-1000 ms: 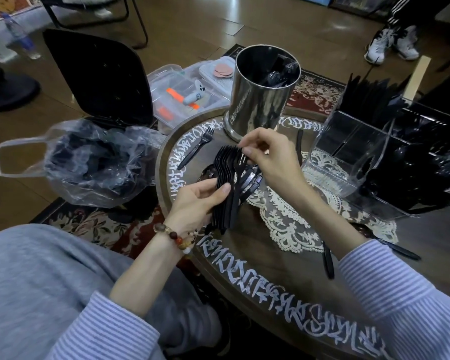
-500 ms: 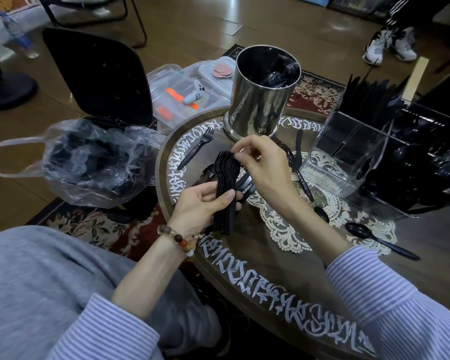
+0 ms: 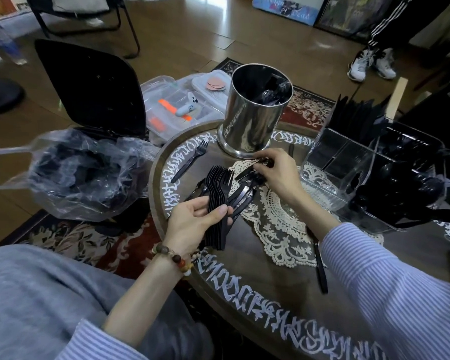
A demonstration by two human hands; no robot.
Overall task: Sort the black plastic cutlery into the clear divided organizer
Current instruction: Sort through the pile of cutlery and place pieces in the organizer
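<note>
My left hand (image 3: 196,216) grips a stacked bundle of black plastic forks (image 3: 218,188), tines pointing up and away. To the right of the bundle my right hand (image 3: 276,172) reaches down over a loose pile of black cutlery (image 3: 242,193) on the lace doily (image 3: 278,224) and pinches one piece at its fingertips. The clear divided organizer (image 3: 348,167) stands at the right of the round table, with knives upright in its far compartment and spoons in its right one. A single fork (image 3: 190,162) lies near the table's left rim.
A steel canister (image 3: 252,120) holding more black cutlery stands at the table's far side. Another black piece (image 3: 321,271) lies by my right sleeve. A bin lined with a plastic bag (image 3: 83,172) and clear storage boxes (image 3: 177,105) sit on the floor to the left. A person's feet (image 3: 372,63) stand at the far right.
My right hand has left the top of the fork bundle and moved right and down onto the loose pile, where it now pinches a piece. My left hand still holds the bundle.
</note>
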